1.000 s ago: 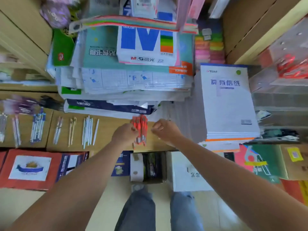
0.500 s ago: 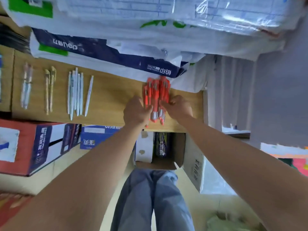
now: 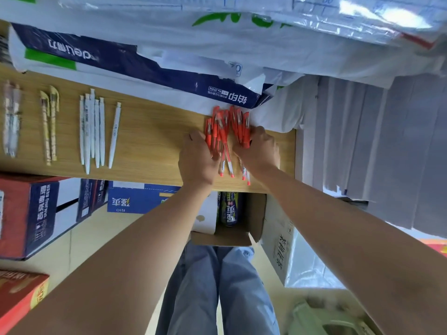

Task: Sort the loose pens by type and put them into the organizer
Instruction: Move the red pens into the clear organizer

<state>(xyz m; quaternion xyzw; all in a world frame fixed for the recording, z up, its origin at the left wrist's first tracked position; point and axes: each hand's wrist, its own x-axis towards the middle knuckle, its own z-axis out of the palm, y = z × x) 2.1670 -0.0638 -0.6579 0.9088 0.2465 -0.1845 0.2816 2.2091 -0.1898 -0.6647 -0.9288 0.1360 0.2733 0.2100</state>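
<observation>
Toward the right end of a wooden worktop (image 3: 150, 141), clasps a fanned bundle of red pens (image 3: 223, 134) between both hands. Cups the bundle's left side with the left hand (image 3: 197, 160), fingers seemingly curled under the barrels, though mostly hidden. Grips several pens on the right side with the right hand (image 3: 260, 151), fingertips pinched near the caps. Rests the bundle on the wood, caps just beside wrapped paper packs (image 3: 145, 61) at the back. Faces, further left and well apart, separate rows: white pens (image 3: 93, 131), one lone white pen (image 3: 115, 135) alongside, two beige patterned pens (image 3: 49, 124), blurred clear pens (image 3: 11, 122) at the edge. Stands in blue jeans (image 3: 217, 286) above an open cardboard box (image 3: 256, 213) below the worktop.
</observation>
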